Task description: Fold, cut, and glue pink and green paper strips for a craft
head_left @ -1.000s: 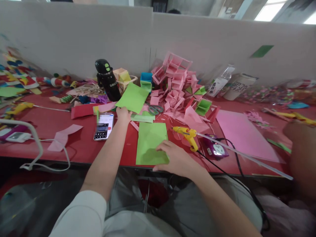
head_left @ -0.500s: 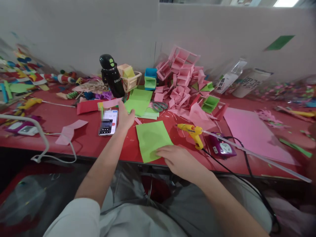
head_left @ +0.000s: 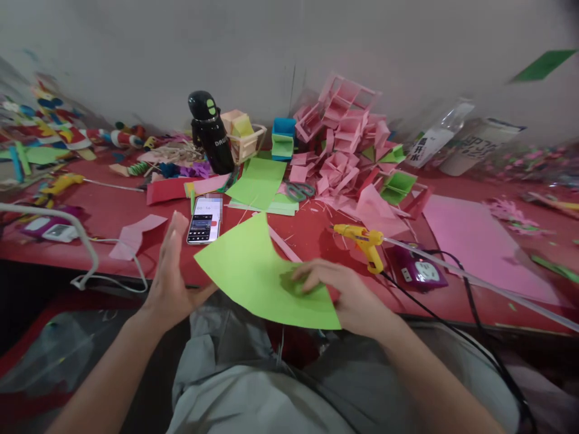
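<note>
Nearest me, the right hand (head_left: 357,295) held the green sheet (head_left: 253,271) by its right end, fingers on top, while the left hand (head_left: 169,283) stood at its left with fingers and thumb spread wide; whether that thumb touched the paper I couldn't tell. The sheet bowed over the table's (head_left: 104,211) near edge, lifted clear on its near side. It was picked up, then, but showed no cut or crease that I could make out, so work on it looked barely begun. Just beyond, the glue gun (head_left: 362,239) lay on the right with nobody's hand on it, and the phone (head_left: 203,223) on the left. Farther in were the scissors (head_left: 300,191), lying unused, and another green piece (head_left: 260,181), flat and seemingly unworked. Farthest, against the wall (head_left: 158,60), stood a blue-and-green box (head_left: 283,138) and a heap of pink frames (head_left: 344,132), many apparently put together already.
</note>
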Motion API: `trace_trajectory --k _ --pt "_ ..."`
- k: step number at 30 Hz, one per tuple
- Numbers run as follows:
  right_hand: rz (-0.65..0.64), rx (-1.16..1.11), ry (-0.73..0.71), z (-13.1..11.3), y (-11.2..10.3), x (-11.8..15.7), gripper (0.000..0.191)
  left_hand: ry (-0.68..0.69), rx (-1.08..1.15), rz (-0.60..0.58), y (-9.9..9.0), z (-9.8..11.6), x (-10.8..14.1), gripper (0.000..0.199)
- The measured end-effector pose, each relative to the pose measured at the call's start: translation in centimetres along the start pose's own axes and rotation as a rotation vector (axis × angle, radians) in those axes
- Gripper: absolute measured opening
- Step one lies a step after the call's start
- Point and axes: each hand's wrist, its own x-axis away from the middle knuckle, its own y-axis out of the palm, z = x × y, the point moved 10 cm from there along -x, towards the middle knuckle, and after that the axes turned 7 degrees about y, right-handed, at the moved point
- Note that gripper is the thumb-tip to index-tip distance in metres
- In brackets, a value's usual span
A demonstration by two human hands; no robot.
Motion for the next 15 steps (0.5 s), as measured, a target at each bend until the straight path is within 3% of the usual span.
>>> trace_trajectory --k 3,6,10,15 --pt "-0.077 -0.008 0.021 1.9 3.2 -0.7 0.023 0.160 -0.022 -0.084 0.8 1.1 1.7 0.083" --pt "-0.078 0.052 0.028 3.8 4.0 -1.4 0.029 0.234 -0.031 -0.177 2.3 1.5 3.0 0.043" --pt "0.035 0.190 0.091 6.3 1.3 -2.6 0.028 0.207 0.024 -0.202 4.3 1.2 2.9 0.028" --pt "0.093 0.364 0.101 8.0 -1.5 -3.3 0.025 0.146 0.071 -0.101 6.0 1.0 0.9 0.030"
